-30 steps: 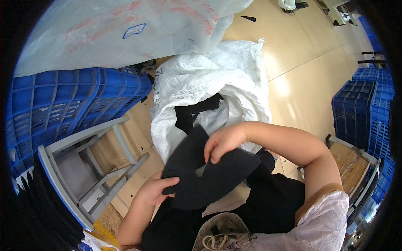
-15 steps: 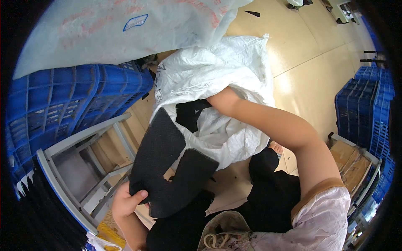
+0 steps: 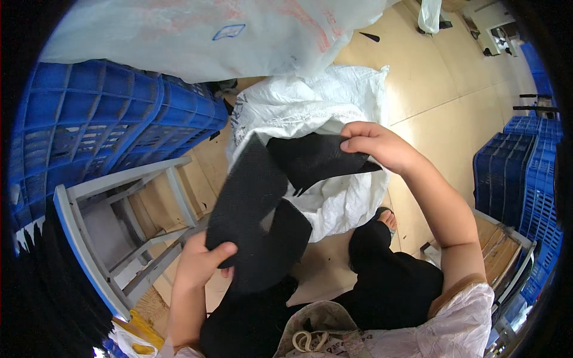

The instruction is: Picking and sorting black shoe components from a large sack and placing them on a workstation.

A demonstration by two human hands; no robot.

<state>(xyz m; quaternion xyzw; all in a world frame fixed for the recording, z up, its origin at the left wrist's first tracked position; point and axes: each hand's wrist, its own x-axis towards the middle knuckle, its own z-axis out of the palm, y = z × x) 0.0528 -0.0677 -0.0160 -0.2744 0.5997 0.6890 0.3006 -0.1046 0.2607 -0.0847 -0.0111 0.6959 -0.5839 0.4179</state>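
My left hand pinches the near end of a black V-shaped fabric piece, its thumb on top. My right hand grips the edge of another black fabric piece between thumb and fingers. This second piece spans the mouth of a white woven sack and meets or overlaps the far tip of the first; whether they are joined I cannot tell. The sack stands open on the floor between my legs, and the cloth covers much of its mouth.
Blue plastic crates stand at the left under a large translucent plastic bag. Beside my left arm is a grey metal-framed stool. More blue crates rise at the right, near a brown cardboard-like stack. A small black scrap lies on the tiled floor.
My right hand has come out of the sack, drawing a black fabric piece up with it. My left hand has shifted slightly up and right with its piece.
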